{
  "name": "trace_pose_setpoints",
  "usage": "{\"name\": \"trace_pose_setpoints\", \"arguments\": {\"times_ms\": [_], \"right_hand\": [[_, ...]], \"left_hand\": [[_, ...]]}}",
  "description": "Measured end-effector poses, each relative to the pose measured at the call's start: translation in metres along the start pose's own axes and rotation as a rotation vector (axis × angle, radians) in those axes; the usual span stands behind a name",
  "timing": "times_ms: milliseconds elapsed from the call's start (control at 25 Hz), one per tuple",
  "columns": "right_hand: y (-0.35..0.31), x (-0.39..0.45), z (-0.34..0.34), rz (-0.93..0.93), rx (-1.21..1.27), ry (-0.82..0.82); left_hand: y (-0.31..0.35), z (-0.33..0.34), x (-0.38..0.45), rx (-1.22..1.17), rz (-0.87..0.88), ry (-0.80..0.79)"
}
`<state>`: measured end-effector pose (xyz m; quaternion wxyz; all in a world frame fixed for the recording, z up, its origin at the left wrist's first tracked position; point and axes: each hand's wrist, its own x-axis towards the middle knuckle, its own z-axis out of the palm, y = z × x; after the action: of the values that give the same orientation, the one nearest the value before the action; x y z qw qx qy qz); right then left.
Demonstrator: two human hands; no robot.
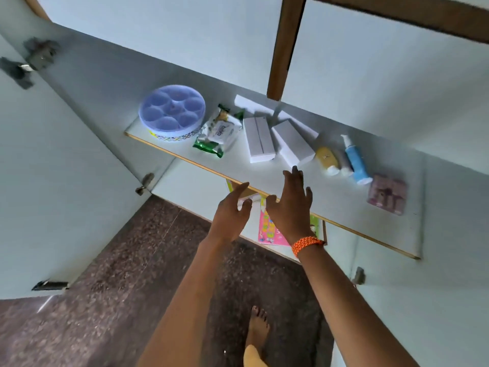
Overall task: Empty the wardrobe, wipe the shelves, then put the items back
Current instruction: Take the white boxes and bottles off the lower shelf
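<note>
A white wardrobe shelf (330,197) carries a round purple compartment box (172,112), a green and white wipes packet (219,131), two white boxes (259,140), a yellow tube (327,158), a blue pump bottle (356,161) and a pink packet (387,193). My left hand (231,215) and my right hand (292,205) are both raised at the shelf's front edge, fingers spread and holding nothing. My right fingertips hover just short of the nearer white box (292,145). An orange band sits on my right wrist.
Below the shelf lies a pink and green printed packet (270,231) on a lower board. The open wardrobe door (39,181) stands at the left with hinges. A brown wooden divider (283,46) hangs above. Speckled dark floor and my bare foot (258,327) are underneath.
</note>
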<state>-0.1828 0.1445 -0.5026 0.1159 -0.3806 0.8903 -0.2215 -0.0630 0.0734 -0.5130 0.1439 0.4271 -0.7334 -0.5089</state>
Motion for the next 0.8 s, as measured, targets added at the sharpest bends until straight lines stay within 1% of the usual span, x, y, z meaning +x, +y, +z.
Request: {"name": "trace_pose_setpoints", "arguments": {"times_ms": [80,160,240,320,440,520,560,640,720,800], "right_hand": [[0.029,0.026,0.024,0.005,-0.041,0.003],[0.056,0.051,0.048,0.030,-0.081,-0.016],[0.080,0.069,0.068,0.070,-0.127,-0.065],[0.094,0.086,0.078,0.094,-0.166,-0.087],[0.100,0.131,0.083,0.059,-0.227,-0.049],[0.097,0.167,0.085,0.023,-0.280,-0.028],[0.095,0.183,0.085,0.020,-0.310,-0.020],[0.096,0.208,0.089,0.029,-0.386,-0.037],[0.105,0.224,0.093,0.059,-0.444,-0.099],[0.115,0.232,0.099,0.073,-0.472,-0.132]], "left_hand": [[-0.021,0.019,0.035,0.111,-0.006,0.038],[-0.037,0.040,0.064,0.228,-0.047,0.068],[-0.042,0.061,0.082,0.339,-0.084,0.044],[-0.041,0.074,0.103,0.384,-0.093,0.036],[-0.034,0.082,0.159,0.488,-0.022,0.037],[-0.027,0.084,0.197,0.582,0.038,0.019],[-0.023,0.086,0.217,0.612,0.041,-0.001],[-0.016,0.087,0.251,0.643,-0.032,-0.036],[-0.015,0.091,0.280,0.675,-0.109,-0.088],[-0.021,0.095,0.296,0.684,-0.128,-0.145]]}}
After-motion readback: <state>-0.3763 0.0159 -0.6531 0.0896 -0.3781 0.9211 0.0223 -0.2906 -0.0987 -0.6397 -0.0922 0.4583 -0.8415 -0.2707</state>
